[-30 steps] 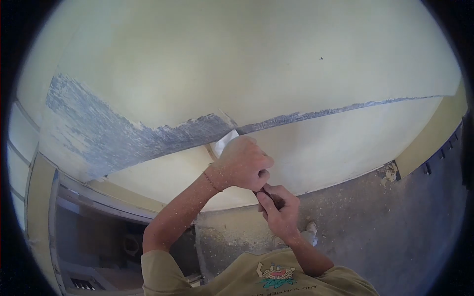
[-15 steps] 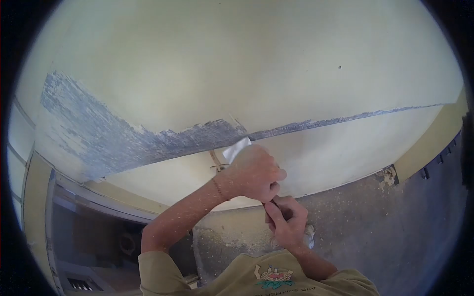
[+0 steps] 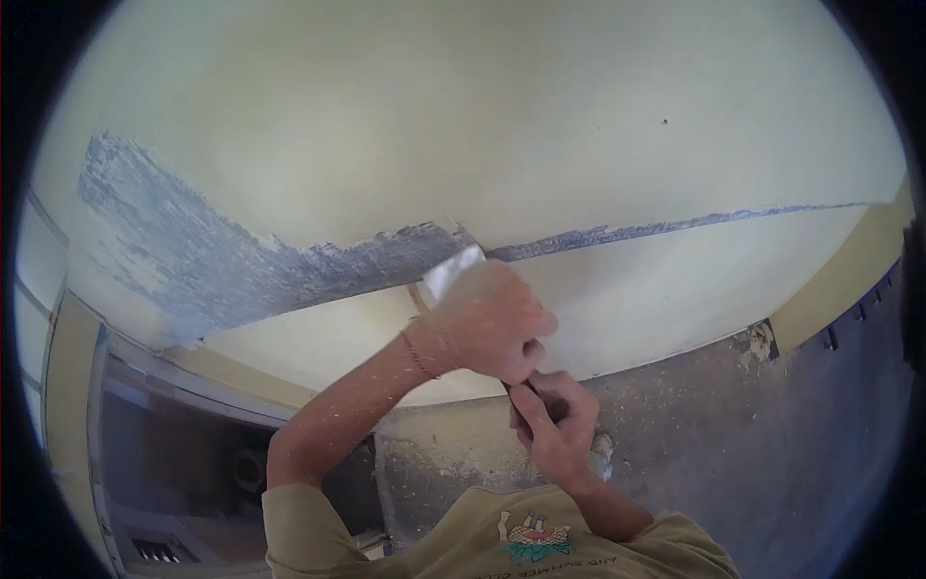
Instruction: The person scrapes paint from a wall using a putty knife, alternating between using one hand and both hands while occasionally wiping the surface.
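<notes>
A scraper with a broad, shiny metal blade (image 3: 451,273) meets the lower edge of a grey scraped strip (image 3: 386,262) on a cream painted wall (image 3: 386,116). My left hand (image 3: 490,318) is closed around the scraper behind the blade and hides much of it. Just below, my right hand (image 3: 557,425) grips the dark end of the handle, its thumb along it. At the left, the strip widens into a large rough patch (image 3: 164,241); to the right it thins to a narrow line. Pale flecks float around my left forearm.
Yellowish flakes lie on the grey floor (image 3: 694,434) and beneath my hands. A dark opening with a frame (image 3: 193,386) is at the lower left. Flaking paint (image 3: 760,343) shows at the wall's lower right corner. A brownish strip stands behind my left wrist.
Both hands and the scraper have shifted slightly up and to the left. The blade now sits higher, against the scraped strip's edge. Both grips are kept.
</notes>
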`<action>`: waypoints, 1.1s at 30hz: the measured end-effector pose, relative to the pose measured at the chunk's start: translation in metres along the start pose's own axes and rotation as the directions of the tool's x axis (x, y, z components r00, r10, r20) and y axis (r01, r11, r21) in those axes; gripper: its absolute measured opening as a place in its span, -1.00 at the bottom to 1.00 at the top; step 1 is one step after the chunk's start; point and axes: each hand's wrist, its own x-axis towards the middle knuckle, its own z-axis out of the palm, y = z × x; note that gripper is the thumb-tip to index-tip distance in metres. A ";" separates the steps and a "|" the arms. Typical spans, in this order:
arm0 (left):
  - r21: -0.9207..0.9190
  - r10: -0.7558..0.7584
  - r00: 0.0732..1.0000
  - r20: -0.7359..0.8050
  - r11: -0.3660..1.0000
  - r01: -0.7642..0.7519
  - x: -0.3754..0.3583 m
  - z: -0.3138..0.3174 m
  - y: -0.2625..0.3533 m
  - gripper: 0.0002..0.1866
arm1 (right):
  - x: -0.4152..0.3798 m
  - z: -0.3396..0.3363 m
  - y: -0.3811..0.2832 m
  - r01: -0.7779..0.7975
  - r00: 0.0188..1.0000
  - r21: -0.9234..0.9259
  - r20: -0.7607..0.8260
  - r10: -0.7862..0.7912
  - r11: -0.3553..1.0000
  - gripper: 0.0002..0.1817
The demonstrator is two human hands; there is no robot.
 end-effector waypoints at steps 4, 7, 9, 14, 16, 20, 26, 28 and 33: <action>-0.032 0.003 0.999 -0.054 0.999 -0.005 0.002 -0.012 -0.008 -0.83 | 0.002 0.012 -0.007 -0.035 0.999 -0.001 -0.003 0.035 0.999 -0.92; 0.086 -0.026 1.000 -0.007 0.996 0.027 0.000 -0.017 -0.003 -0.84 | -0.004 0.001 -0.009 -0.031 0.999 0.000 0.029 0.031 1.000 -0.94; 0.054 0.002 0.999 0.050 0.999 -0.005 0.005 -0.011 0.001 -0.78 | 0.004 0.001 -0.011 -0.048 0.998 -0.001 0.031 0.048 0.999 -0.96; 0.056 -0.029 0.998 -0.063 0.998 0.033 0.004 -0.021 -0.002 -0.81 | 0.012 0.009 -0.011 0.010 0.998 0.060 0.062 -0.013 0.998 -0.92; 0.072 0.016 0.996 -0.088 0.997 -0.010 0.003 -0.021 -0.003 -0.83 | 0.006 0.004 -0.021 -0.080 0.996 0.049 0.047 0.078 0.996 -0.90; 0.101 -0.049 0.999 0.014 0.994 0.047 0.006 -0.028 0.000 -0.83 | 0.009 0.013 -0.023 -0.100 0.992 0.031 0.077 0.097 0.995 -0.88; 0.087 -0.026 1.000 -0.013 0.996 0.027 0.002 -0.027 -0.001 -0.77 | 0.007 0.005 -0.016 -0.119 0.991 0.076 0.076 0.113 0.990 -0.87; 0.090 -0.061 0.996 -0.061 0.994 0.066 0.000 -0.024 0.001 -0.78 | 0.009 0.004 -0.016 -0.109 0.992 0.051 0.071 0.105 0.993 -0.88; 0.079 -0.054 0.997 -0.047 0.995 0.058 0.002 -0.025 -0.001 -0.80 | 0.009 -0.001 -0.026 -0.165 0.985 -0.018 0.041 0.166 0.986 -0.90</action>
